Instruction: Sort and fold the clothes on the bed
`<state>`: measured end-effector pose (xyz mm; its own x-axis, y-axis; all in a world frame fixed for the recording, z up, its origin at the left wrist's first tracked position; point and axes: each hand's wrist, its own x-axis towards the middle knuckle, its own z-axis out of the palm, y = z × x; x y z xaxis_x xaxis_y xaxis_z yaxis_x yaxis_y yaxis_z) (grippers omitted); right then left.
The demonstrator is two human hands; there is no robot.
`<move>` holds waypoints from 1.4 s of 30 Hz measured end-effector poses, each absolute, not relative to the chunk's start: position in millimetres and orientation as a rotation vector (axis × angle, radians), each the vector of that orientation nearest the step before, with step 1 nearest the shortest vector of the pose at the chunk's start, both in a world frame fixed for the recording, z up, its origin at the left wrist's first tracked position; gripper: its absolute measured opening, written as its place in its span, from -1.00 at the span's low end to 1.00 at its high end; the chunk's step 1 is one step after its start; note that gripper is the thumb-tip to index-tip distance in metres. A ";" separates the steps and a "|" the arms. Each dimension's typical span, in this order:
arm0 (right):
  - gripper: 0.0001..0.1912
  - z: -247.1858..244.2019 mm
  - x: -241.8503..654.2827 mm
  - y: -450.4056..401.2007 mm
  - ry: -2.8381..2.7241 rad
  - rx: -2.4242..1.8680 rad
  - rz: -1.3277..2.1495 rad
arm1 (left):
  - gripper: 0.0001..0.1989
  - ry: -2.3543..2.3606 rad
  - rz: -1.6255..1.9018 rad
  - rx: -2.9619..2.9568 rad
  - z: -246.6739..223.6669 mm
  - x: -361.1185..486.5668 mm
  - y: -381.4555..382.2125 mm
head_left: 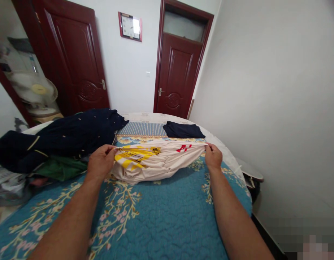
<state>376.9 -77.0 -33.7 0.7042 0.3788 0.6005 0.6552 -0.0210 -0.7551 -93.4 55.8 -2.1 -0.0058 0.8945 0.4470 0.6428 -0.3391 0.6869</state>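
Note:
A cream-coloured garment point(167, 162) with a yellow print and red marks, most likely a T-shirt, is stretched sideways between my two hands. My left hand point(101, 160) pinches its left end, beside the yellow print. At the other end, my right hand point(213, 156) grips the right corner between thumb and fingers. The cloth sags in loose folds between them, just over the teal flowered quilt point(161, 216). Whether its lower edge touches the quilt I cannot tell.
Dark navy clothes point(82, 130) are heaped at the left, with a green cloth point(61, 168) beneath. A folded navy garment point(184, 130) lies at the bed's far end, beside a striped cloth point(145, 128). A bare wall point(277, 90) runs along the right.

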 end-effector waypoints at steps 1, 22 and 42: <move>-0.52 -37.7 378.6 -75.4 -0.849 -1.662 -0.260 | -0.66 1.604 1.230 1.999 -4.5 -91.8 56.8; -0.78 -46.6 224.5 -57.0 -1.740 -1.444 -0.310 | -0.56 1.226 0.951 1.961 -5.5 -50.8 33.8; -0.90 -46.7 229.1 -59.7 -1.530 -1.550 0.073 | -0.72 1.121 1.450 2.434 6.6 -19.1 -9.5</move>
